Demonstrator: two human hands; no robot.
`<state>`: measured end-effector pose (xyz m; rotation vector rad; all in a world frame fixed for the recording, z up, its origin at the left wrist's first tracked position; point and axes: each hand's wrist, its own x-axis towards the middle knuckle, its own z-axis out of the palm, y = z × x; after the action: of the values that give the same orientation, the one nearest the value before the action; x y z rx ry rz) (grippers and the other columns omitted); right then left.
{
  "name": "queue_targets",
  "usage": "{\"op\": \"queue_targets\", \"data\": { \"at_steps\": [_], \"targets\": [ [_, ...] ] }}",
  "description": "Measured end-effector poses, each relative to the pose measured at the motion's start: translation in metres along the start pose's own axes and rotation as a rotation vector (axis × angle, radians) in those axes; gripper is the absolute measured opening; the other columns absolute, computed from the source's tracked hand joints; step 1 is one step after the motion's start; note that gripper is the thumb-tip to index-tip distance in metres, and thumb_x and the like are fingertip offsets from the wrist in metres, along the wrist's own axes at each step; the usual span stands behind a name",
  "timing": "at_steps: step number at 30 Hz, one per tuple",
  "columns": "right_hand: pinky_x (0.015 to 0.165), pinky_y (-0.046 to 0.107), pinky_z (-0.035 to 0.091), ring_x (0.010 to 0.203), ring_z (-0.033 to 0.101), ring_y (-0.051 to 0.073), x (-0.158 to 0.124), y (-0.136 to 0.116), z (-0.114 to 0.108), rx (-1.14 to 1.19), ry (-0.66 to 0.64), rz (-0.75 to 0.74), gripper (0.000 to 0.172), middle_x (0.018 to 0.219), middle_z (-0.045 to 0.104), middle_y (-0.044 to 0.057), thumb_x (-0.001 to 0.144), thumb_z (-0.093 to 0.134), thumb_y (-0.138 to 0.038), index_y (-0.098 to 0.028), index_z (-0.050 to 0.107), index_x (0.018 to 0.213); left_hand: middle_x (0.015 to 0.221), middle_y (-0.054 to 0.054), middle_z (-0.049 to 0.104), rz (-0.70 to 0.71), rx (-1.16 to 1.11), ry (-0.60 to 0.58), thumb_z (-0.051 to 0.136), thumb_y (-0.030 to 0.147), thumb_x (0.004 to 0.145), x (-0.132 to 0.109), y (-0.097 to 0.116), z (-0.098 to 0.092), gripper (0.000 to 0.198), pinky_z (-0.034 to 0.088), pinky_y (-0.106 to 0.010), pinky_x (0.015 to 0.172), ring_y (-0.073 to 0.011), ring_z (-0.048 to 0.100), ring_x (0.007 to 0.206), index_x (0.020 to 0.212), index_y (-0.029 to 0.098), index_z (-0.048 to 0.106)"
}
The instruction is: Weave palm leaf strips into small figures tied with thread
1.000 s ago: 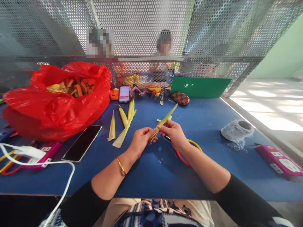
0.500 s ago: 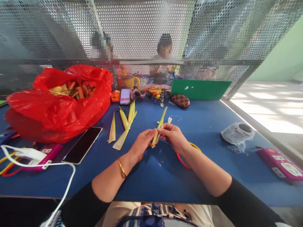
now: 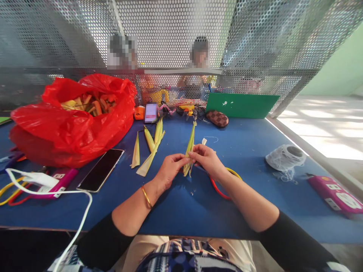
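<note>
Head view: I have the left hand point(image 3: 171, 166) and the right hand point(image 3: 208, 158), each grip clamped on one long, tapered yellow-green leaf strip point(image 3: 191, 143) over the flat blue surface point(image 3: 176, 217), right of the landmark, a glossy red plastic bag point(image 3: 70, 139). Loose pale-yellow leaf strips point(image 3: 149, 139) lie between the bag and the hands. A flat black rectangular phone point(image 3: 100, 170) lies at the bag's near side.

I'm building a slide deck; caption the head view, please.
Left hand and right hand hold a yellow-green leafy strip over a blue table, a red bag at left.
</note>
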<state>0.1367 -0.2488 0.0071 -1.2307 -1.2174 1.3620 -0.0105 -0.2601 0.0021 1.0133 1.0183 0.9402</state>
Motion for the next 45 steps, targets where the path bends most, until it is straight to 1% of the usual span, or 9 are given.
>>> {"op": "queue_targets", "data": {
  "at_steps": [7, 14, 19, 23, 28, 33, 35, 40, 45],
  "targets": [
    [0.051, 0.026, 0.038, 0.047, 0.045, 0.010, 0.003, 0.002, 0.000, -0.057, 0.036, -0.026, 0.034, 0.049, 0.053, -0.005, 0.064, 0.074, -0.043, -0.021, 0.050, 0.055, 0.061, 0.005, 0.064, 0.141, 0.241, 0.166, 0.076, 0.018, 0.059, 0.003, -0.003, 0.000, 0.035, 0.043, -0.021, 0.053, -0.0100, 0.055, 0.053, 0.087, 0.019, 0.055],
    [0.052, 0.027, 0.035, 0.048, 0.046, 0.012, 0.007, 0.009, -0.006, -0.232, 0.059, -0.090, 0.028, 0.048, 0.053, -0.003, 0.071, 0.063, -0.039, -0.022, 0.047, 0.055, 0.070, 0.003, 0.063, 0.322, 0.506, 0.241, 0.069, 0.009, 0.062, 0.000, -0.005, 0.003, 0.029, 0.046, -0.024, 0.065, -0.0122, 0.060, 0.062, 0.084, 0.021, 0.056],
    [0.051, 0.026, 0.032, 0.050, 0.040, 0.011, 0.004, 0.012, -0.001, -0.325, 0.058, -0.163, 0.030, 0.049, 0.049, -0.004, 0.073, 0.062, -0.039, -0.022, 0.046, 0.055, 0.068, 0.003, 0.064, 0.392, 0.658, 0.310, 0.069, 0.012, 0.065, -0.005, -0.008, 0.005, 0.028, 0.043, -0.025, 0.065, -0.0145, 0.060, 0.062, 0.088, 0.024, 0.059],
    [0.051, 0.027, 0.032, 0.049, 0.040, 0.011, 0.005, 0.012, -0.002, -0.307, 0.043, -0.161, 0.030, 0.048, 0.048, -0.004, 0.074, 0.061, -0.039, -0.023, 0.045, 0.054, 0.071, 0.001, 0.068, 0.355, 0.509, 0.294, 0.068, 0.013, 0.067, -0.003, -0.007, 0.003, 0.015, 0.045, -0.025, 0.065, -0.0144, 0.062, 0.064, 0.078, 0.022, 0.061],
    [0.052, 0.026, 0.036, 0.047, 0.042, 0.010, 0.007, 0.008, -0.002, -0.227, 0.078, -0.122, 0.031, 0.046, 0.050, -0.005, 0.072, 0.064, -0.038, -0.022, 0.045, 0.054, 0.061, 0.003, 0.064, 0.027, 0.052, 0.188, 0.065, 0.020, 0.073, 0.002, -0.004, 0.002, 0.015, 0.048, -0.025, 0.052, -0.0134, 0.060, 0.050, 0.086, 0.018, 0.059],
    [0.050, 0.024, 0.040, 0.055, 0.054, 0.012, 0.000, 0.006, 0.006, -0.070, -0.028, -0.019, 0.030, 0.061, 0.064, -0.001, 0.056, 0.081, -0.037, -0.019, 0.061, 0.070, 0.063, 0.004, 0.067, 0.105, 0.111, 0.218, 0.078, 0.025, 0.065, 0.003, -0.005, 0.001, 0.033, 0.044, -0.021, 0.045, -0.0109, 0.058, 0.047, 0.089, 0.018, 0.057],
    [0.046, 0.023, 0.036, 0.052, 0.051, 0.011, -0.003, 0.007, 0.008, 0.004, -0.041, 0.016, 0.031, 0.059, 0.062, -0.001, 0.052, 0.082, -0.034, -0.018, 0.063, 0.069, 0.065, 0.003, 0.068, 0.133, 0.166, 0.202, 0.082, 0.027, 0.062, 0.003, -0.006, 0.000, 0.041, 0.044, -0.021, 0.044, -0.0116, 0.059, 0.048, 0.094, 0.018, 0.057],
    [0.044, 0.025, 0.031, 0.046, 0.042, 0.008, 0.004, 0.011, 0.003, 0.115, 0.122, 0.011, 0.029, 0.052, 0.057, -0.001, 0.049, 0.082, -0.035, -0.018, 0.062, 0.061, 0.060, 0.003, 0.067, 0.145, 0.231, 0.126, 0.080, 0.023, 0.065, 0.001, -0.004, 0.001, 0.035, 0.047, -0.022, 0.050, -0.0125, 0.060, 0.050, 0.096, 0.017, 0.064],
    [0.045, 0.026, 0.034, 0.047, 0.046, 0.010, 0.021, -0.004, -0.031, 0.118, 0.369, -0.091, 0.035, 0.052, 0.054, -0.002, 0.055, 0.081, -0.046, -0.020, 0.059, 0.063, 0.058, 0.002, 0.067, 0.110, 0.245, 0.093, 0.074, 0.014, 0.067, -0.003, -0.002, 0.003, 0.024, 0.047, -0.023, 0.051, -0.0125, 0.060, 0.050, 0.091, 0.017, 0.071]
  ]
}}
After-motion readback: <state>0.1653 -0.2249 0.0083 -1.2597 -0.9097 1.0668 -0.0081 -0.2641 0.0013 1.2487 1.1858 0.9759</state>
